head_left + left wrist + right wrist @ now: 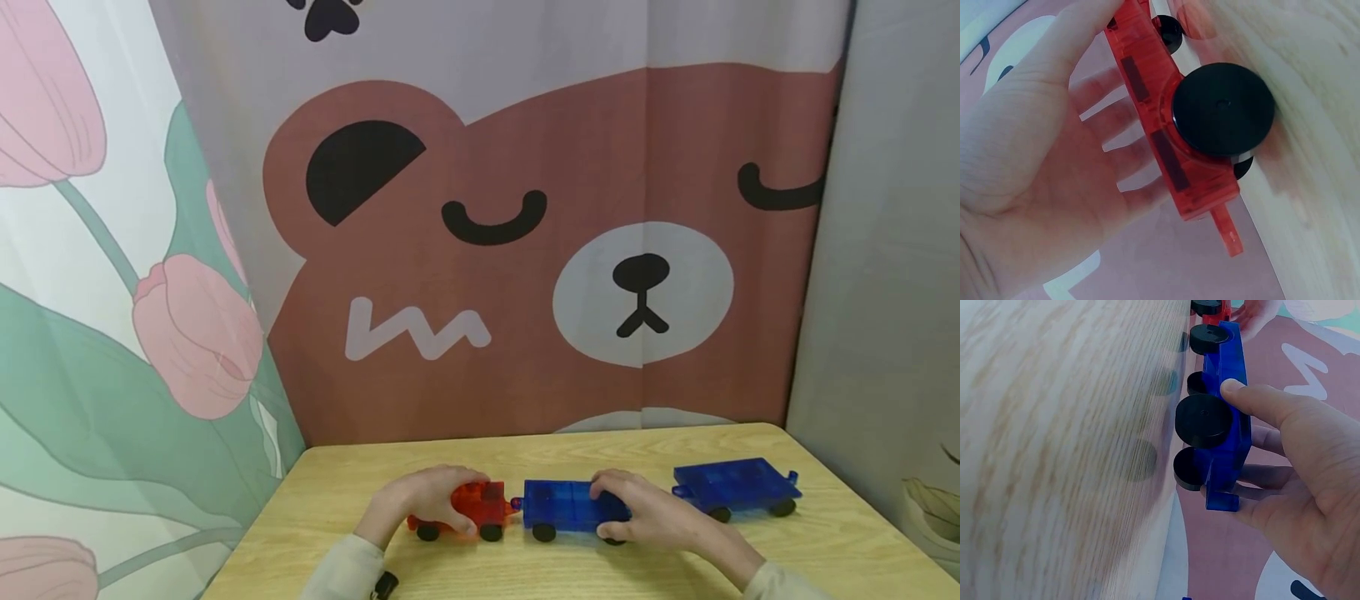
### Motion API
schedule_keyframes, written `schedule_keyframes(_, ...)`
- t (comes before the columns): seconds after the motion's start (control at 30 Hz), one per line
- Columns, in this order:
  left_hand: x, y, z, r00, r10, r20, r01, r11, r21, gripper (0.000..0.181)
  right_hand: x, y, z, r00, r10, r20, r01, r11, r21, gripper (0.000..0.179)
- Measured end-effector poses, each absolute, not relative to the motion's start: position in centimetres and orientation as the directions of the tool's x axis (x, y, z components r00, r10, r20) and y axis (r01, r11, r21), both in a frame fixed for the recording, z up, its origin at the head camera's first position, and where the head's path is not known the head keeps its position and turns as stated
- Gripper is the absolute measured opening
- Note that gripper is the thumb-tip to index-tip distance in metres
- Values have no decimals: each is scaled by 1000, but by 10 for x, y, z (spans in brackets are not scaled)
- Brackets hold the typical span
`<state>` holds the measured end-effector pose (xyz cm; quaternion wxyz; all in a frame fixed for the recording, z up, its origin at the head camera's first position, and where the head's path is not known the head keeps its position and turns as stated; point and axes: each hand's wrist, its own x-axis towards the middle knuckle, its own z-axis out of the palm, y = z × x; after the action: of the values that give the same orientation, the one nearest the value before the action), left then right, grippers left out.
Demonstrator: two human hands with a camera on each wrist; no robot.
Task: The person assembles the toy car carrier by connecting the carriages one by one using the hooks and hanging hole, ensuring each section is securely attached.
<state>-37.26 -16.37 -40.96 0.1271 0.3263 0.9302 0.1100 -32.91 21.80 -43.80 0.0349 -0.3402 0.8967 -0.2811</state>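
Observation:
On the table, my left hand grips a see-through red toy car with black wheels, thumb on the near side. In the left wrist view, the fingers reach behind the red car. My right hand holds a see-through blue toy wagon by its right end, thumb on the near side and fingers on the far side. The facing ends of car and wagon meet at a small hitch; whether they are hooked cannot be told. The right wrist view shows the blue wagon with its wheels near the tabletop.
A second blue wagon stands to the right, behind my right forearm. A small black object lies by the left sleeve. Behind the wooden table hangs a bear-print curtain, with a tulip-print curtain at left.

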Motion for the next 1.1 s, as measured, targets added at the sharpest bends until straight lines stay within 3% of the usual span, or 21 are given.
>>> schedule_keyframes(0.33,-372,-162,-413,-756,633,-167,584,767,265,78,-329,221,-443,-751,-648,127,-599,588,-543,38)
schedule_keyframes(0.7,-369,-160,-417,-766,616,-182,573,784,239,75,-326,226,-441,-759,-650,38,-546,603,-582,33)
schedule_keyframes(0.9,-360,-154,-416,-773,604,-191,581,796,169,89,-324,236,-425,-775,-619,126,-569,597,-566,29)
schedule_keyframes(1.1,-351,-133,-410,-726,686,-46,668,719,190,87,-328,257,-407,-823,-547,155,-535,653,-536,35)
